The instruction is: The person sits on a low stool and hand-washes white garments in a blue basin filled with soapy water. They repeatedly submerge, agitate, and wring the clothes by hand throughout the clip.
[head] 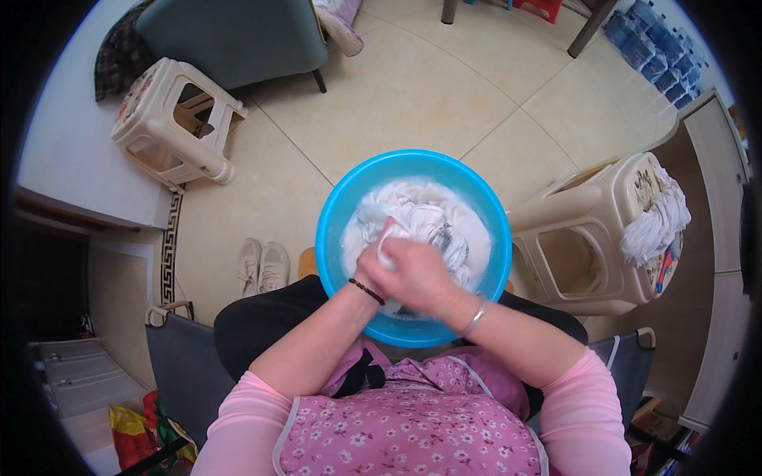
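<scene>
A round blue plastic basin (pixel 413 159) stands between my knees, holding sudsy water and wet white cloth (pixel 419 217) with a dark grey patch. My left hand (pixel 373 271), with a dark beaded bracelet at the wrist, grips a bunched part of the cloth over the basin. Pressed against it, my right hand (pixel 419 271) is closed on the same bunch; a silver bangle circles that wrist. Both hands are slightly blurred, and their fingers partly hide the cloth between them. The rest of the cloth lies heaped in the foam.
At right a beige plastic stool (pixel 586 262) bears a twisted white cloth (pixel 658 220) and a brush (pixel 665 268) with blue and red on it. Another stool (pixel 178 125) stands at left near a grey-green sofa (pixel 238 41). Pale shoes (pixel 274 268) rest on the tiles. Bottled water packs (pixel 655 50) line the far right.
</scene>
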{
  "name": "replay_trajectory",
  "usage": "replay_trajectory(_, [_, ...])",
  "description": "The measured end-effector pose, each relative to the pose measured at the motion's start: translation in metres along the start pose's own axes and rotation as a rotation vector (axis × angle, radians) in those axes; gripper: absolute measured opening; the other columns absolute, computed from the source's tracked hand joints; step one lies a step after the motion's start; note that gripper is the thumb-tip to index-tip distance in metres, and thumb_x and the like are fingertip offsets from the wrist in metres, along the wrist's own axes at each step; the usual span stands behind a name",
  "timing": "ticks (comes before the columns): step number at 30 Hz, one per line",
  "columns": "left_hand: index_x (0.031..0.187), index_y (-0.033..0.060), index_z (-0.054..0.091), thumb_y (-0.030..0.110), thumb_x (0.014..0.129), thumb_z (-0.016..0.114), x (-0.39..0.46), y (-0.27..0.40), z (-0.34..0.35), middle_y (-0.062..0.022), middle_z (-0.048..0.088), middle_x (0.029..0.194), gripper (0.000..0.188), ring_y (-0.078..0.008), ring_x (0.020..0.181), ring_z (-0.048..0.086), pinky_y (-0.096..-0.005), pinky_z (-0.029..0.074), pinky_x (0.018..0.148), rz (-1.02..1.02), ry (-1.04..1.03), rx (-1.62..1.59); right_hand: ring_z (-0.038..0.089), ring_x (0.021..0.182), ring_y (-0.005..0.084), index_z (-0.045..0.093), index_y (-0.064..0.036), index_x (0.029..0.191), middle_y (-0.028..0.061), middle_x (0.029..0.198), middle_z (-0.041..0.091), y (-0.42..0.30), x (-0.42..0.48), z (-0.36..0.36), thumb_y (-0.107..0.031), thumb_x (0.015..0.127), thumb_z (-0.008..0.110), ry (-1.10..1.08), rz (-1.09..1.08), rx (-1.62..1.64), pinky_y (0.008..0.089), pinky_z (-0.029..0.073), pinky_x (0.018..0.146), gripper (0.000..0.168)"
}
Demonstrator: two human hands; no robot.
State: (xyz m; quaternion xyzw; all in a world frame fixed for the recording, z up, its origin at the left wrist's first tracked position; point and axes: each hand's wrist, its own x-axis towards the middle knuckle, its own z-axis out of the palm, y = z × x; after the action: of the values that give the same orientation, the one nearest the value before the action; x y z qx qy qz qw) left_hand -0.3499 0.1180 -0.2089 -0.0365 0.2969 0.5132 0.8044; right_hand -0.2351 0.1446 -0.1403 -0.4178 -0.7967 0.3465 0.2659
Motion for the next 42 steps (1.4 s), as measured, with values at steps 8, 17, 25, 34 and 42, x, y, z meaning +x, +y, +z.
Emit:
replay_trajectory(8, [0.127,0.0061,0.045,0.032,0.098,0.034,-0.017,-0.015,0.032,-0.0106,0.054,0.123,0.041,-0.0246,0.11,0.053,-0.0405,0.042,0.096,-0.144,-0.178,0.002,0.055,0.057,0.0365,0.054,-0.006,0.063,0.0167,0.064,0.057,0.031,0.011,0.004,-0.025,0.084,0.059,0.302,0.231,-0.091,0.0435,0.044,0.05,0.029])
replay_trajectory(17, [0.129,0.0038,0.043,0.03,0.097,0.041,-0.035,-0.019,0.044,-0.0105,0.053,0.124,0.041,-0.0217,0.108,0.055,-0.0372,0.044,0.094,-0.142,-0.1,0.257,0.057,0.06,0.0351,0.057,-0.003,0.066,0.0186,0.065,0.059,0.058,0.029,-0.023,-0.03,0.084,0.058,0.196,0.188,-0.16,0.044,0.045,0.052,0.033])
replay_trajectory(25, [0.128,-0.0023,0.044,0.022,0.09,0.058,-0.105,0.054,0.102,-0.0102,0.053,0.122,0.048,-0.0189,0.109,0.054,-0.0317,0.043,0.094,-0.154,-0.204,0.616,0.052,0.066,0.008,0.066,0.0,0.086,0.0006,0.072,0.06,-0.003,0.015,-0.109,-0.04,0.086,0.06,-0.305,0.478,0.663,0.0245,0.042,0.058,0.04])
replay_trajectory(34, [0.121,0.0005,0.051,0.031,0.097,0.044,-0.058,0.035,0.085,-0.0052,0.058,0.112,0.039,-0.0128,0.099,0.056,-0.0286,0.045,0.086,0.056,-0.08,0.729,0.055,0.075,0.0086,0.064,0.003,0.1,0.0033,0.086,0.063,0.016,-0.001,-0.098,-0.031,0.084,0.063,-0.263,0.475,0.731,0.0235,0.045,0.065,0.037])
replay_trajectory(42, [0.116,0.0002,0.054,0.033,0.098,0.04,-0.053,0.047,0.087,-0.0079,0.062,0.104,0.04,-0.0143,0.091,0.059,-0.0279,0.047,0.081,0.074,-0.004,0.925,0.058,0.087,0.014,0.057,0.002,0.114,0.0079,0.095,0.062,-0.013,0.0,-0.077,-0.032,0.082,0.065,-0.391,0.556,0.847,0.0261,0.046,0.079,0.048])
